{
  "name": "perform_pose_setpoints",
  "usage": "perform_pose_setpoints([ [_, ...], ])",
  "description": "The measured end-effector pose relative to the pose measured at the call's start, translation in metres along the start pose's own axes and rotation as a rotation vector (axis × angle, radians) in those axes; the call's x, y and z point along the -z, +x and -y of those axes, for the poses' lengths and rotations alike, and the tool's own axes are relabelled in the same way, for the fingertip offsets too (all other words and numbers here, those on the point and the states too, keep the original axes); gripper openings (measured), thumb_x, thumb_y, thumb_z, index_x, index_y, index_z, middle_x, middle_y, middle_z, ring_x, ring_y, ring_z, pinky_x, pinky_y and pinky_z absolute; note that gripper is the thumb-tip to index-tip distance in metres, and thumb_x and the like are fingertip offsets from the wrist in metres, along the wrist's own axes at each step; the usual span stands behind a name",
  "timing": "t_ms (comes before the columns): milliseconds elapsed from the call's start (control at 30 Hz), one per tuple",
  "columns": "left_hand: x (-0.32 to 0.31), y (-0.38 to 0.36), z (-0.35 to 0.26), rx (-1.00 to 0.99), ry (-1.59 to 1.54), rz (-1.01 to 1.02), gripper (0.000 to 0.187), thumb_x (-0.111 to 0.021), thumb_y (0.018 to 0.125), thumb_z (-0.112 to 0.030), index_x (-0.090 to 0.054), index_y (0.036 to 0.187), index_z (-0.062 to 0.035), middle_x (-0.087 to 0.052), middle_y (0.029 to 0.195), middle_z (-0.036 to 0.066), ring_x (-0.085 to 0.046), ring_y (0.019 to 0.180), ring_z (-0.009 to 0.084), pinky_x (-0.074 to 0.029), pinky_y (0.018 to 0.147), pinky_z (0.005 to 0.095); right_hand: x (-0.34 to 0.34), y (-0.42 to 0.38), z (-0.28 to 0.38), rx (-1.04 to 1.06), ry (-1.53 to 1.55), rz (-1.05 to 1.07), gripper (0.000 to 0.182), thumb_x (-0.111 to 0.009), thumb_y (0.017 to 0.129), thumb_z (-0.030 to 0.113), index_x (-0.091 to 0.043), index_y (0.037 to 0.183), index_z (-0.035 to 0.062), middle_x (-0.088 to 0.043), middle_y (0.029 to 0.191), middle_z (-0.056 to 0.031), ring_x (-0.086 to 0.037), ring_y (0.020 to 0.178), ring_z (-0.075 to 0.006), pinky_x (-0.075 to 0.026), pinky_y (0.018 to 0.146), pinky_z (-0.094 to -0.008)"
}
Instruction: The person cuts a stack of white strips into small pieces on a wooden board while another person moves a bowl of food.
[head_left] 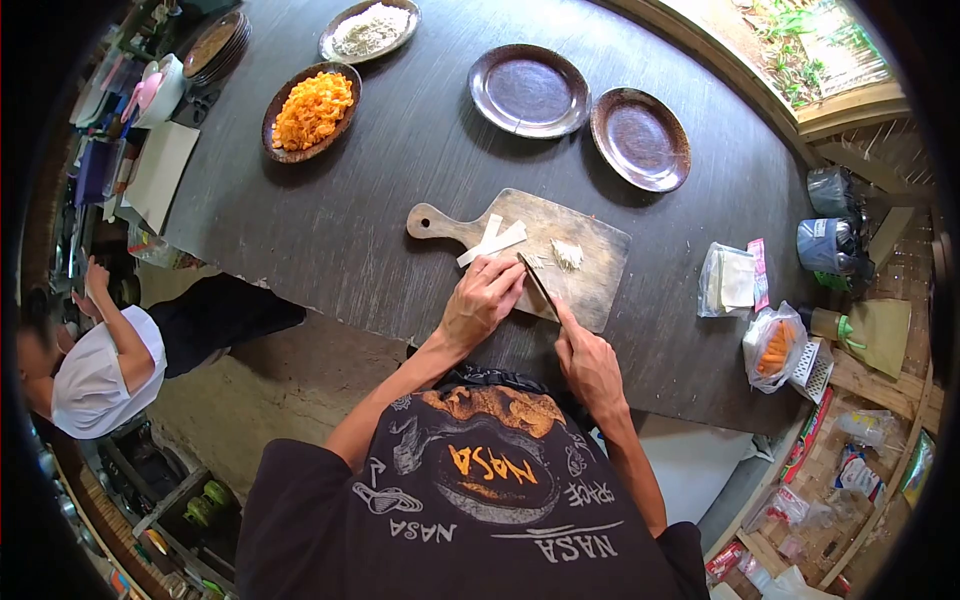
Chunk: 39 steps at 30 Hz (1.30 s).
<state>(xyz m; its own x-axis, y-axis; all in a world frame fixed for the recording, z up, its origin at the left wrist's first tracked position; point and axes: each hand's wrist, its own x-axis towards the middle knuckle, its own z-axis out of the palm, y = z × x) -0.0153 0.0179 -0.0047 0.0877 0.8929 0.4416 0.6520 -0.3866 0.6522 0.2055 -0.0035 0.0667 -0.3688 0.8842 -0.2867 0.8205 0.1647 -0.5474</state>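
Note:
A wooden cutting board (590, 245) with a round-holed handle lies on the dark table in front of me. White flat strips (497, 240) rest on its left part, and a small heap of thin white shreds (567, 255) is near its middle. My right hand (588, 362) is closed round the handle of a knife (538, 285), whose blade points up and left to the board. My left hand (481, 300) has its fingers bent together on the near end of the strips, just left of the blade tip.
Orange pieces fill a brown plate (272, 135); white powder is on another (327, 50). Two brown plates (530, 90) (640, 140) stand beyond the board. Bagged carrots (776, 347) and packets (728, 280) lie right. A person in white (110, 370) is at the left.

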Motion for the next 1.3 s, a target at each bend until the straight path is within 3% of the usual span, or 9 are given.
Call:
perform_pose_setpoints([
  [333,0.004,0.004,-0.007,0.036,0.035,0.013,0.025,-0.077,0.090,-0.005,-0.074,0.115,-0.0010,-0.072,0.113,0.009,-0.065,0.103,0.0275,-0.056,0.093,0.0389,0.002,-0.013,-0.011,0.029,-0.024,-0.008,0.070,-0.059,0.098,0.011,-0.039,0.164,0.0237,-0.070,0.086,-0.0239,-0.071,0.077,-0.0437,-0.055,0.073,-0.0551],
  [600,0.002,-0.002,0.001,-0.055,0.055,-0.004,0.028,-0.075,0.093,-0.007,-0.073,0.120,0.0008,-0.072,0.119,0.009,-0.064,0.105,0.0263,-0.056,0.096,0.0372,-0.004,-0.012,-0.018,0.036,0.090,-0.014,0.066,-0.057,0.099,0.011,-0.040,0.163,0.0196,-0.070,0.086,-0.0268,-0.070,0.079,-0.0456,-0.053,0.074,-0.0563],
  [1300,0.000,-0.005,0.001,-0.027,0.030,-0.009,0.030,-0.074,0.091,-0.007,-0.073,0.120,0.0024,-0.073,0.119,0.010,-0.064,0.109,0.0270,-0.055,0.099,0.0385,-0.004,-0.014,-0.014,0.053,0.058,-0.017,0.067,-0.057,0.098,0.009,-0.040,0.163,0.0189,-0.070,0.085,-0.0247,-0.070,0.077,-0.0446,-0.054,0.073,-0.0559],
])
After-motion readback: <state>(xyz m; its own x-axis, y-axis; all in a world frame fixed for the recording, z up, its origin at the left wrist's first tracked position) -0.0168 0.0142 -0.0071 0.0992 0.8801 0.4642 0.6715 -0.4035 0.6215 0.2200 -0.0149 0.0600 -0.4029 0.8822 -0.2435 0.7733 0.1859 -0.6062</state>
